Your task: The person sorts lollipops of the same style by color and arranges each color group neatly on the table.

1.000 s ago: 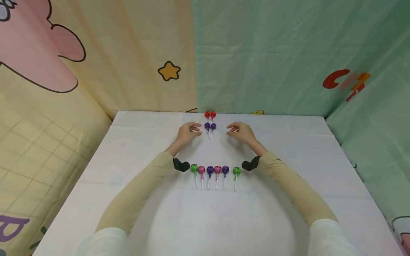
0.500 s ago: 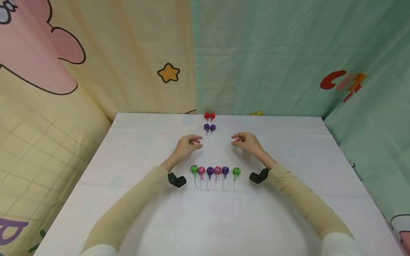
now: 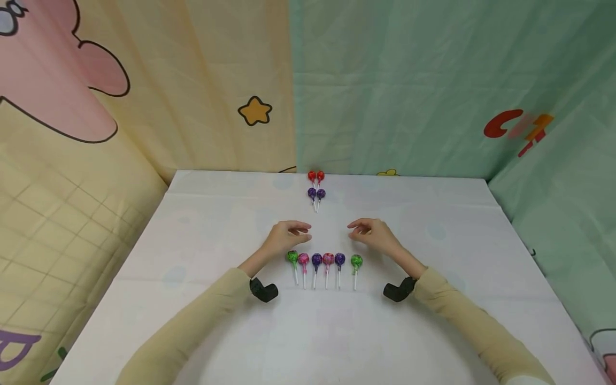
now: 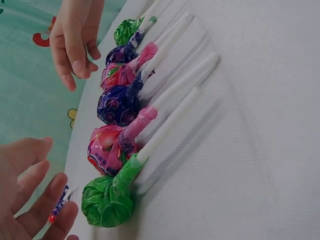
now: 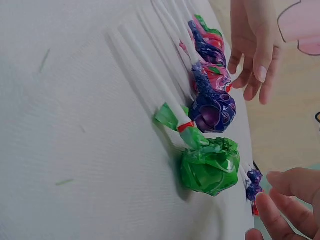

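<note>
Row of six ball-headed lollipops [image 3: 328, 259] in glossy twisted wrappers, flat on a white cloth-like tabletop [image 3: 308, 342]. From the row's left end: crinkled green lollipop [image 3: 292, 257], printed pink lollipop [image 3: 303, 259], dark purple lollipop [image 3: 316, 260], second pink lollipop [image 3: 329, 259], second purple lollipop [image 3: 340, 259] and, past a wider gap at the row's right end, second green lollipop [image 3: 356, 261]. All heads on the far side of the row, all slim white sticks toward the person. Long axes nearly parallel, far to near, roughly square to the row's line; slight rightward slant toward the near tip at the left-end green, close to straight at the rest.

Well beyond the row, opposite its middle: two round red lollipops [image 3: 312, 175] side by side and, a little nearer the row, two round dark purple lollipops [image 3: 321, 193]. Heads away from the row, sticks toward it; the purple pair's sticks in a narrow V, point toward the row.

Just beyond the row's left end, nearest the crinkled green lollipop: bare left hand [image 3: 287, 235], fingers loosely bent and released, pointing inward. Just beyond the row's right end, nearest the second green lollipop: bare right hand [image 3: 377, 235], fingers likewise loose and released, pointing inward. To either side of the row: beige sleeves [image 3: 197, 321] and black wrist devices [image 3: 263, 290].
</note>
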